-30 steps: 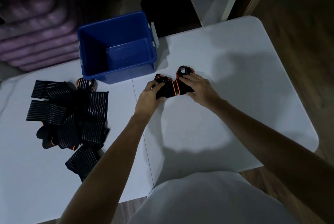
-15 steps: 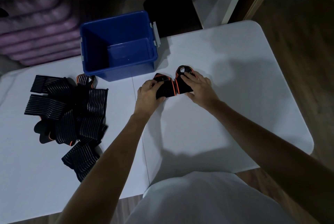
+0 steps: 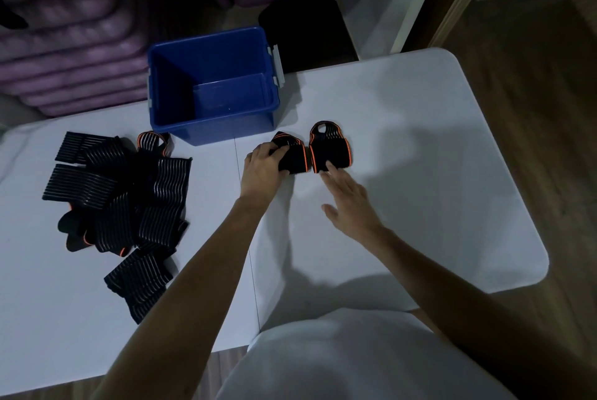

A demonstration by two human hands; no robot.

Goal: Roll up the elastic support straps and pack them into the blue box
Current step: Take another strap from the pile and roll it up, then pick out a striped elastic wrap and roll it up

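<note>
Two black strap pieces with orange edging lie side by side on the white table, just in front of the blue box (image 3: 211, 128). My left hand (image 3: 263, 170) grips the left strap piece (image 3: 295, 155), fingers curled over its near end. The right strap piece (image 3: 329, 146) lies flat. My right hand (image 3: 349, 202) hovers just behind it with fingers straight, its fingertips at the piece's near edge. The blue box stands open and looks empty.
A heap of black elastic straps (image 3: 119, 192) with pale stripes lies on the left of the white table (image 3: 420, 173). Purple mats (image 3: 64, 53) are stacked beyond the table. A black stool (image 3: 307, 28) stands behind the box. Wooden floor lies to the right.
My right hand has lifted off the right strap piece and drawn back toward me. The two pieces now lie slightly apart. My left hand keeps its grip.
</note>
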